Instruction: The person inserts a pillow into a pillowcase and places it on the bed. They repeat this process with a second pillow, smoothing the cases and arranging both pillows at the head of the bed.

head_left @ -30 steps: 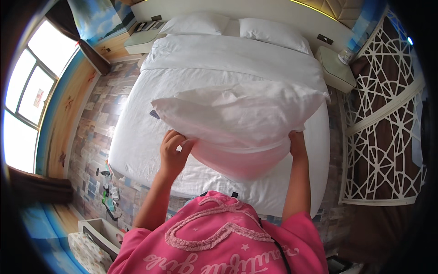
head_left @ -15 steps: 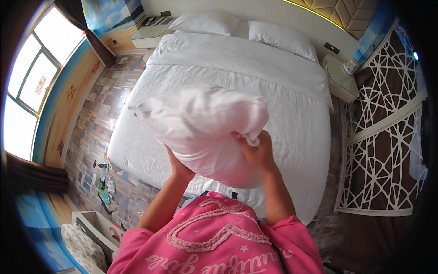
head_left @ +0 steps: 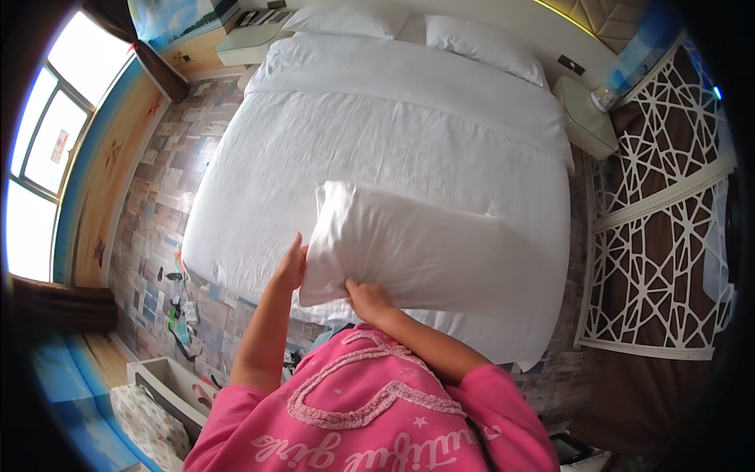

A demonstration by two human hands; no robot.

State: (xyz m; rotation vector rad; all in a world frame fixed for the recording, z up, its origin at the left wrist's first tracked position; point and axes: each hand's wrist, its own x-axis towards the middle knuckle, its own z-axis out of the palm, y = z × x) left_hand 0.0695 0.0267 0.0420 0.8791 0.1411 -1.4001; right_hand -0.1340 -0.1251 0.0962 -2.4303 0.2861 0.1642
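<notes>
A plump white pillow [head_left: 409, 252] lies lengthwise across the foot of the white-covered bed [head_left: 267, 165]. At its left end my left hand [head_left: 292, 266] stands upright with fingers stretched out, the palm side against the pillowcase. My right hand [head_left: 368, 300] reaches across to the left and grips the pillow's near edge close to its left corner. Some of its fingertips are hidden in the cloth. The pillow's right end blends into the bedding.
Two more white pillows [head_left: 346, 20] [head_left: 484, 47] rest at the headboard. Nightstands [head_left: 586, 118] [head_left: 252, 43] flank the bed. Several small items [head_left: 181, 315] litter the floor at left. An open drawer [head_left: 169, 377] juts out at lower left. A white lattice screen [head_left: 661, 236] stands at right.
The pillow has come down from the air onto the bed and now lies flat, lengthwise. My right hand has moved left along its near edge; my left hand is at its left end.
</notes>
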